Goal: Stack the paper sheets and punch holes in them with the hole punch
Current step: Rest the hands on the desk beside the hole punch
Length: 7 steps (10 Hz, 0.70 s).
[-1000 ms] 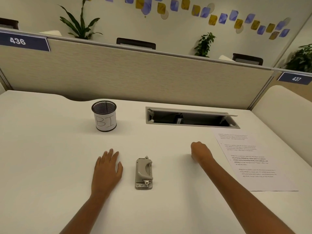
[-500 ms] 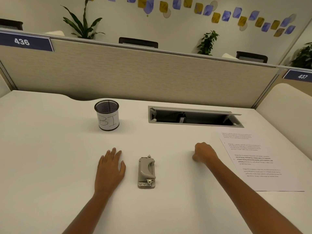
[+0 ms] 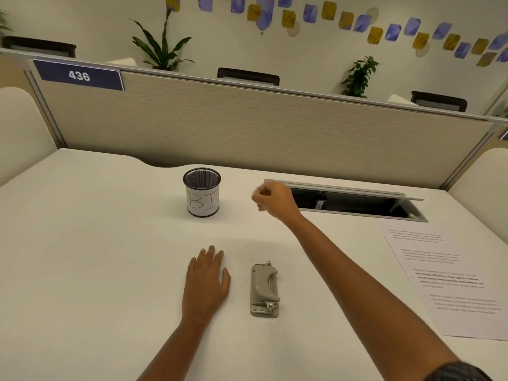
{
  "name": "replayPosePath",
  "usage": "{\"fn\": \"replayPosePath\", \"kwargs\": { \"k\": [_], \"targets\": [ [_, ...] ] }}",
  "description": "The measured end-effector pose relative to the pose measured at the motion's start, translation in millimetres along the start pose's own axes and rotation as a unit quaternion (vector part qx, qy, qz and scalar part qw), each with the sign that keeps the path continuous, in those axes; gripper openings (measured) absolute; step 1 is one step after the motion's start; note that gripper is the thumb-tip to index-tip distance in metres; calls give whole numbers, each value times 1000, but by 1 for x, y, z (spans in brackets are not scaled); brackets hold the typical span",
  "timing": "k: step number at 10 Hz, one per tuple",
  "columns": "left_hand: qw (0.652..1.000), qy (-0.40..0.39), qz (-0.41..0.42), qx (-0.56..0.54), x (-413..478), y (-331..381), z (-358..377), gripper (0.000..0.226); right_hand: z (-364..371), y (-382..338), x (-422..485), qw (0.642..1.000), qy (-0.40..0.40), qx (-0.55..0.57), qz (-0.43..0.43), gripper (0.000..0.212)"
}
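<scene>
Nothing of the task appears done yet. The left hand is laid flat on the desk, fingers together, holding nothing. Just beside it lies the hole punch, untouched. Farther back, a mesh pen cup is seen near the raised right hand, which is loosely fisted, apparently empty. The printed paper sheets lie at the far right, unpunched; nothing is seen blocking them.

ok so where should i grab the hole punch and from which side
Take the hole punch across the narrow width of its body, thumb on one long side and fingers on the other, coming down from above. It lies flat on the desk with its long axis running away from you, both long sides clear. The left hand, flat beside it, is probably the handier one.
</scene>
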<state>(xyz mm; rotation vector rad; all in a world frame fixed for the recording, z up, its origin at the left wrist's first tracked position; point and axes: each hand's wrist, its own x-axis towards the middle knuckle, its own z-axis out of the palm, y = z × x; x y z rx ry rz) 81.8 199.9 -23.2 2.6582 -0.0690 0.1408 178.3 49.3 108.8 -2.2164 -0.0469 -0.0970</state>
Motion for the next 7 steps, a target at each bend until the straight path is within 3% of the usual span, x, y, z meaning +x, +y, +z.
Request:
{"fn": "replayPosePath", "kwargs": {
  "k": [2, 4, 5, 7],
  "targets": [
    [1000, 8, 17, 8, 1, -3, 2, 48, 45, -67, 55, 997, -16, -32, -68, 20],
    [998, 33, 35, 44, 1, -2, 0, 45, 69, -70, 89, 991, -12, -115, -69, 40],
    [995, 50, 39, 83, 1, -2, 0, 43, 73, -66, 92, 989, -15, -132, -58, 39],
    [990, 88, 54, 98, 1, -4, 2, 43, 73, -52, 91, 998, 16, -36, -41, 21]
  ]
}}
